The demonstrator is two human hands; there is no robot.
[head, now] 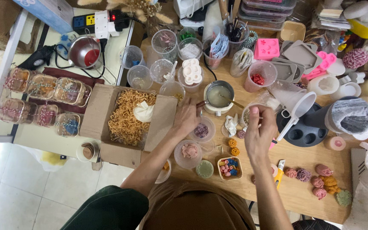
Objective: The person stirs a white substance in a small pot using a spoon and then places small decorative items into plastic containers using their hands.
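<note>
Crowded wooden table (303, 191); little bare surface remains except near its front edge. Left hand (187, 119) rests palm-down at the cardboard box (107, 147) flap's edge, fingers loosely spread, holding nothing — just beside the small metal pot (219, 94); right hand (259, 130) is raised, fingers curled around a small clear cup (248, 116) — contents indistinct.

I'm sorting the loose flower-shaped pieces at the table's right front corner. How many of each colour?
Pink flower pieces: 4
Orange flower piece: 1
Green flower piece: 1
Total: 6
</note>
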